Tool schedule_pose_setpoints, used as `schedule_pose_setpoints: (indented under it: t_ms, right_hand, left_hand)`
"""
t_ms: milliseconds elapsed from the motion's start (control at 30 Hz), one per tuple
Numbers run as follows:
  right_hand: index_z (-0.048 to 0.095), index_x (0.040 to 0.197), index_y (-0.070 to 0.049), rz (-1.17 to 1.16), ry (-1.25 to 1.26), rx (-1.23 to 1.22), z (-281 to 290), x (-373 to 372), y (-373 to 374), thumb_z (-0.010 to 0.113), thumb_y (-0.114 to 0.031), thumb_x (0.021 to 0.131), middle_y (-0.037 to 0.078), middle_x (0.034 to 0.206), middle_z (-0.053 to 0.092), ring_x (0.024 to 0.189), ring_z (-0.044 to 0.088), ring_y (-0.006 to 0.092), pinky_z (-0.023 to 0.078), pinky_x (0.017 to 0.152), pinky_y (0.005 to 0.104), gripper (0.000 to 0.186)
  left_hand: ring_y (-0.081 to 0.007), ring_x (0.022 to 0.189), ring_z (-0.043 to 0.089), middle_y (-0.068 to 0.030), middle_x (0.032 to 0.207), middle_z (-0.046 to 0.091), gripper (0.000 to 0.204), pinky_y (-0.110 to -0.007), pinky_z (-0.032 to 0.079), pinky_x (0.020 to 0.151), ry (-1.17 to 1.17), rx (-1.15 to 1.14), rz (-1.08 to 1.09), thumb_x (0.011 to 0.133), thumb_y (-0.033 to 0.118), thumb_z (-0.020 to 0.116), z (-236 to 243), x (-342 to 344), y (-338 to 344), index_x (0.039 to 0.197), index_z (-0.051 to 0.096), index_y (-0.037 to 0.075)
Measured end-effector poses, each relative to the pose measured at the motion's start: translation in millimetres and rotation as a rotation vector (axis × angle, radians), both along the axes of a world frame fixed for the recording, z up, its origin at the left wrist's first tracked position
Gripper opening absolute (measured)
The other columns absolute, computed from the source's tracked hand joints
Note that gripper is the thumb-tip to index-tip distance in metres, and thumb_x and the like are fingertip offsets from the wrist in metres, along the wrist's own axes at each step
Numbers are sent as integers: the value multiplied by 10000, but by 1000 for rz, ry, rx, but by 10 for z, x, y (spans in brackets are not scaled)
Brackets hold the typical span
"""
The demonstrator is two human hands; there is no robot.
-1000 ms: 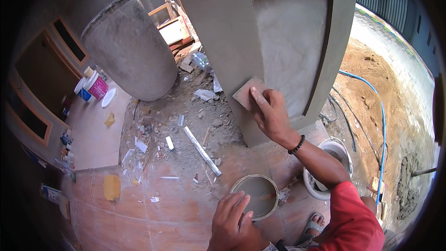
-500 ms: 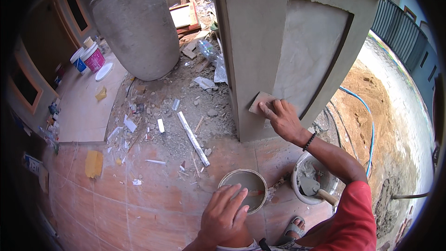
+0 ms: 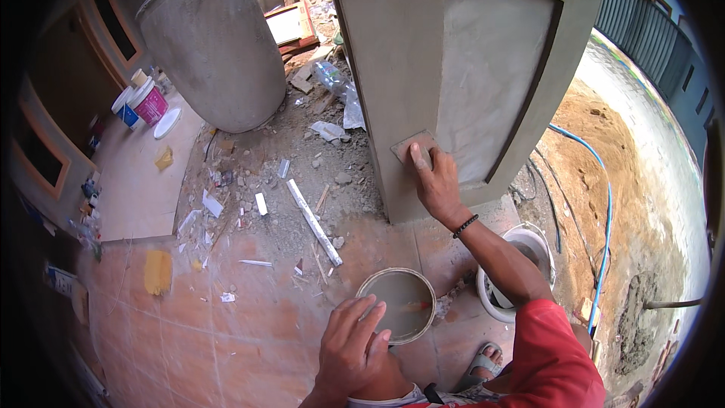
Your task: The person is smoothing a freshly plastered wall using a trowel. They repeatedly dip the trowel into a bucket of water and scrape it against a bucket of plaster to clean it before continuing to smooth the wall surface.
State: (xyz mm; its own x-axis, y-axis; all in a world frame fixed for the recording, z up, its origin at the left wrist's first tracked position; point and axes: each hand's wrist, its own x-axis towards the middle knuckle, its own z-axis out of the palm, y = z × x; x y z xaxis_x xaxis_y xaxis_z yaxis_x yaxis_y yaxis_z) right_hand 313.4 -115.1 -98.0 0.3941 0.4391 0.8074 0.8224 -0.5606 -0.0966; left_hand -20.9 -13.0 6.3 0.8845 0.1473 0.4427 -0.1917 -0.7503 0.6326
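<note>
My right hand (image 3: pixel 439 187) presses a flat, square brownish pad (image 3: pixel 424 141) against the grey plastered pillar (image 3: pixel 408 83), just left of the lower end of its recessed panel (image 3: pixel 483 83). Its fingers lie over the pad, and the pad's exact kind does not show. Low in the view, my left hand (image 3: pixel 349 344) rests on my knee, fingers stretched out, holding nothing. Right beside it stands a round bucket (image 3: pixel 362 287) of cloudy water with a reddish handle-like thing in it. A white bucket (image 3: pixel 485 301) is partly hidden behind my right forearm.
Rubble and a white strip (image 3: pixel 314 221) lie left of the pillar. A large grey rounded vessel (image 3: pixel 215 49) hangs or stands behind them. Paint buckets (image 3: pixel 148 103) are at the far left. To the right, a blue hose (image 3: pixel 606 189) runs over sand (image 3: pixel 585 143).
My right hand has slid the pad up and slightly left along the pillar. My forearm now covers the trowel in the white bucket. My left hand stays on the knee.
</note>
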Motion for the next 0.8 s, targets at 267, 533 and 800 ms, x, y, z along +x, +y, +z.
schedule_pose_setpoints:
  t_ms: [267, 533, 800]
  right_hand:
    - [510, 1492, -69, 469, 501, 217, 556, -242, -523, 598, -23, 859, 185, 1219, 574, 1132, 571, 317, 431, 1017, 397, 642]
    - [518, 1489, 1, 797, 793, 499, 2335, 309, -611, 519, -7, 832, 75, 1381, 600, 1194, 560, 107, 431, 1054, 271, 656]
    - [534, 1482, -10, 763, 734, 471, 2486, 487, -465, 511, -39, 827, 65, 1272, 671, 1094, 611, 111, 464, 1009, 264, 656]
  left_hand:
    - [-436, 1154, 607, -257, 1217, 652, 372, -493, 479, 1022, 36, 50, 220, 867, 55, 634, 132, -226, -58, 1229, 655, -28]
    - [-410, 1111, 637, -208, 1209, 667, 446, -474, 517, 977, 6, 36, 60, 780, 53, 768, 4, 6, -73, 1212, 677, -9]
    - [-407, 1152, 616, -230, 1242, 658, 414, -494, 483, 1025, 36, -4, 131, 830, 101, 674, 105, -66, -240, 1226, 665, -21]
